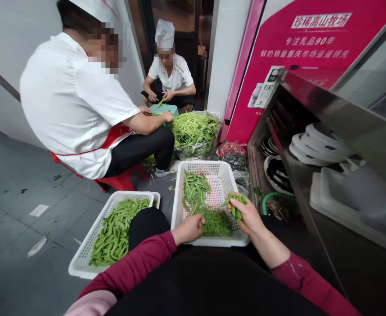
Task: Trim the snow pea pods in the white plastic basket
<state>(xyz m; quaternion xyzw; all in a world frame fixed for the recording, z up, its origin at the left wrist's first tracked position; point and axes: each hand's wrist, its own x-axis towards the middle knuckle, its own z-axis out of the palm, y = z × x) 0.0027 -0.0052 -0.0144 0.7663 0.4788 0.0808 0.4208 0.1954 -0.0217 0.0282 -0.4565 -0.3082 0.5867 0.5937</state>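
My right hand (249, 217) is closed around a small bunch of green bean pods (236, 206), over the right side of a white perforated basket (179, 193). Closed in a pinch, my left hand (190, 228) is above the basket's near left part; I cannot make out what is between its fingers. Inside the basket, a loose heap of bean pods (194, 189) lies at the far left. Small green trimmings (216, 223) are piled at the near side, between my hands. Another white basket (81, 259), left of my knee, holds many more pods (114, 235).
A co-worker (64, 96) sits on a red stool (120, 180) at left; another person (171, 77) squats behind a teal container (164, 109). A bag of leafy stems (196, 131) stands beyond my basket. At right, a metal shelf (344, 114) carries white dishes (321, 145) above a green-rimmed bin (265, 202).
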